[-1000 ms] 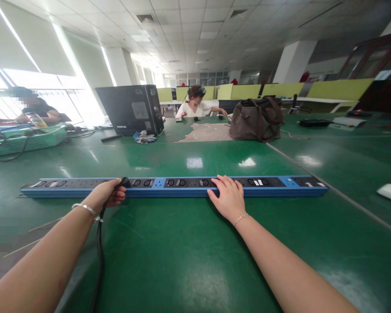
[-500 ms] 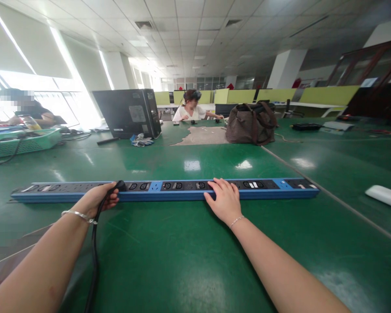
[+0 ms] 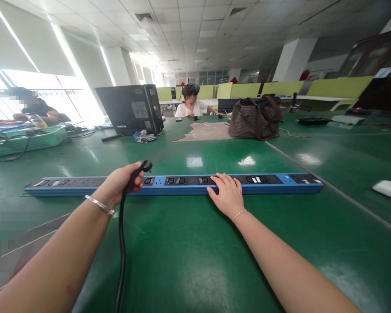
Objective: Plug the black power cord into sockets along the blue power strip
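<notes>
A long blue power strip (image 3: 182,190) with a black socket face lies across the green table. My left hand (image 3: 125,180) is closed on a black plug (image 3: 146,166), held just above the strip left of its middle. From the plug a thick black cable (image 3: 122,243) hangs down toward the bottom edge. My right hand (image 3: 227,193) rests on the strip right of its middle, fingers spread over the sockets and holding nothing.
Farther back on the green table (image 3: 169,230) stand a black computer case (image 3: 130,108), gloves (image 3: 145,137) and a brown bag (image 3: 256,119). A green basket (image 3: 45,138) holds cables at left. Two people sit beyond. A white object (image 3: 389,191) lies at right.
My left hand has lifted the plug and moved it to the right along the strip. My right hand stays on the strip. The view has shifted slightly.
</notes>
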Motion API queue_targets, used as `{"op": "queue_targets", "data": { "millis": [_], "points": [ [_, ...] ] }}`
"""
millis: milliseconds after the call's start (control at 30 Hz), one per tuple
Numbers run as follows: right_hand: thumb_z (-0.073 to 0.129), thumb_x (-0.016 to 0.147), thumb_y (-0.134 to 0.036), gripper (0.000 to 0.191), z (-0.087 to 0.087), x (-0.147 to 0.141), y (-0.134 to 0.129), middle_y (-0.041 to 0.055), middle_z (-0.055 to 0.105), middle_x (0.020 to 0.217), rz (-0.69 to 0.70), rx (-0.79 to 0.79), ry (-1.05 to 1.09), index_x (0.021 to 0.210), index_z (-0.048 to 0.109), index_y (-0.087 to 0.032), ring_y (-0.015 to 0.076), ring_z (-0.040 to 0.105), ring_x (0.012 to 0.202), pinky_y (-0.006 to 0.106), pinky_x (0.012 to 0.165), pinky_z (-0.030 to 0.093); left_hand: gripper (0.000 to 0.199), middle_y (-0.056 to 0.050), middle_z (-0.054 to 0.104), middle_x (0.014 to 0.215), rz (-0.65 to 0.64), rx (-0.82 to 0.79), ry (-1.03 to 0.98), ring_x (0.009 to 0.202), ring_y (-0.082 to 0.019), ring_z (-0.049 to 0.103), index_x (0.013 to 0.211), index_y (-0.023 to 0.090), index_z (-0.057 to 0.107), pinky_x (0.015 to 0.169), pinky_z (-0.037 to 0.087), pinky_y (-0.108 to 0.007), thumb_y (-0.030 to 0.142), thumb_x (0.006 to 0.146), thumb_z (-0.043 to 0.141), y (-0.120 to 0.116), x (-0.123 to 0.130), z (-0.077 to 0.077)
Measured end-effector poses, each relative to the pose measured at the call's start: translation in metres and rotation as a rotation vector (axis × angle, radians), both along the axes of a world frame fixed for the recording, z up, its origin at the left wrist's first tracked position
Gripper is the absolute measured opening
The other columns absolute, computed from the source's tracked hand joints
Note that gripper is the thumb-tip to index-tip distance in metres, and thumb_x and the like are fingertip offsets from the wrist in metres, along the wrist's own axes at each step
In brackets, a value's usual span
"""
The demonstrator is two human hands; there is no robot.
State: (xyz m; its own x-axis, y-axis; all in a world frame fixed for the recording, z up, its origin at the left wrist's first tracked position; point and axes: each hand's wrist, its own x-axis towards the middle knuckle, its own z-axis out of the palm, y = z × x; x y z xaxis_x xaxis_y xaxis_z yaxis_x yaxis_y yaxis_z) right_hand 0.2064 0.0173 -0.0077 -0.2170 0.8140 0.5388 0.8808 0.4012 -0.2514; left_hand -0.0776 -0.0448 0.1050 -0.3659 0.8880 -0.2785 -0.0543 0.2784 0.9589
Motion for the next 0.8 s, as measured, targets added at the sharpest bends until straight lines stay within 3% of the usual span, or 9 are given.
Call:
{"op": "queue_targets", "data": {
  "millis": [133, 233, 800],
  "points": [
    [0.048, 0.086, -0.042, 0.038, 0.0, -0.001, 0.0, 0.0051, 0.057, 0.129, -0.001, 0.0, 0.003, 0.116, 0.061, -0.024, 0.0245, 0.043, 0.124, 0.046, 0.105, 0.022, 0.031, 0.004, 0.044, 0.041, -0.001, -0.128, 0.04, 0.036, -0.008, 0.044, 0.06, 0.016, 0.051, 0.04, 0.042, -0.019, 0.04, 0.08, 0.05, 0.014, 0.015, -0.036],
    [0.048, 0.085, -0.042, 0.037, 0.0, -0.001, 0.0, 0.0048, 0.057, 0.129, -0.003, 0.002, 0.008, 0.115, 0.061, -0.024, 0.0242, 0.043, 0.124, 0.045, 0.105, 0.022, 0.031, 0.003, 0.045, 0.04, 0.009, -0.163, 0.058, 0.035, -0.009, 0.046, 0.059, 0.016, 0.052, 0.038, 0.042, -0.019, 0.041, 0.076, 0.055, 0.019, 0.018, -0.046],
    [0.049, 0.085, -0.041, 0.037, 0.0, -0.001, -0.001, 0.0049, 0.057, 0.13, 0.003, -0.003, 0.014, 0.115, 0.062, -0.024, 0.0249, 0.043, 0.124, 0.045, 0.105, 0.021, 0.031, 0.001, 0.051, 0.039, 0.023, -0.158, 0.211, 0.037, -0.012, 0.05, 0.058, 0.017, 0.053, 0.041, 0.041, -0.022, 0.041, 0.076, 0.053, 0.023, 0.02, -0.045]
  ]
}}
